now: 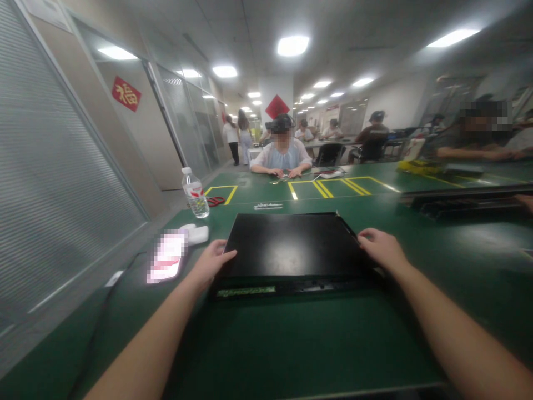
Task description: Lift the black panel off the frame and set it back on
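A flat black screen panel (287, 244) with a glossy top lies in front of me over the green table. Along its near edge runs a dark strip with a green circuit board (246, 290). My left hand (212, 261) grips the panel's left edge, thumb on top and the other fingers partly hidden at the side. On the opposite edge, my right hand (382, 249) pinches the frame near its far right corner. The panel's underside is out of sight.
Left of the panel are a lit phone (169, 255), a white case (198, 235), a water bottle (195, 193) and red-handled scissors (215, 201). Small white pieces (268, 206) lie beyond it. A co-worker (281, 153) sits opposite. Black frames (466, 203) are stacked at right.
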Demonstrator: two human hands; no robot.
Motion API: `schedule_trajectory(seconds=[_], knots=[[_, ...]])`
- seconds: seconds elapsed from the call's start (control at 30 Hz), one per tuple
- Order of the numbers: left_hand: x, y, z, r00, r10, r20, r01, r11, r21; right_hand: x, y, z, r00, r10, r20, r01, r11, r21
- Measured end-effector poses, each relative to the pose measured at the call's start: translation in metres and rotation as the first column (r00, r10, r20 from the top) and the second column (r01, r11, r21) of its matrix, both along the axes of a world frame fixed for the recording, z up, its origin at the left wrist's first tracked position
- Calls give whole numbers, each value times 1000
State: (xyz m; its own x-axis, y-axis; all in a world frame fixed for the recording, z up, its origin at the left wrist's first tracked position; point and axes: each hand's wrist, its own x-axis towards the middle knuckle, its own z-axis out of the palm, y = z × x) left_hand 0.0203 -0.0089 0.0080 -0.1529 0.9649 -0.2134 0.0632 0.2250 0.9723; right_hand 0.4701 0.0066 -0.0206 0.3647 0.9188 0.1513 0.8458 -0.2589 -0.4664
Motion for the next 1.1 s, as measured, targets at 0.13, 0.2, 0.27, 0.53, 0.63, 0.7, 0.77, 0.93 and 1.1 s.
schedule_trajectory(seconds=[0.13,0.2,0.27,0.53,0.63,0.7,0.77,0.93,1.1], knots=[[-5,4,-2,999,-20,-44,22,998,52,0,0,0,1000,1,-4,-1,1000,6],[-8,5,-4,994,-14,-110,25,994,104,0,0,0,1000,0,3,0,1000,7],[-10,7,-5,984,-14,-178,39,990,136,1,1,-2,1000,4,12,-4,1000,20],[-19,13,-13,864,34,-503,47,988,148,2,2,-3,1000,3,15,-3,1000,19],[-20,17,-18,814,17,-580,92,983,158,1,2,-1,1000,11,0,-11,1000,16],[-19,19,-21,776,24,-630,107,980,168,1,2,-1,1000,6,0,-6,1000,13],[-19,20,-23,744,30,-667,111,979,169,1,2,-1,1000,0,-6,0,1000,16],[-18,21,-26,726,26,-687,113,981,156,2,2,-2,999,8,-51,-5,999,47],[-18,20,-27,715,3,-699,144,978,152,2,2,-1,992,0,-122,4,999,35]])
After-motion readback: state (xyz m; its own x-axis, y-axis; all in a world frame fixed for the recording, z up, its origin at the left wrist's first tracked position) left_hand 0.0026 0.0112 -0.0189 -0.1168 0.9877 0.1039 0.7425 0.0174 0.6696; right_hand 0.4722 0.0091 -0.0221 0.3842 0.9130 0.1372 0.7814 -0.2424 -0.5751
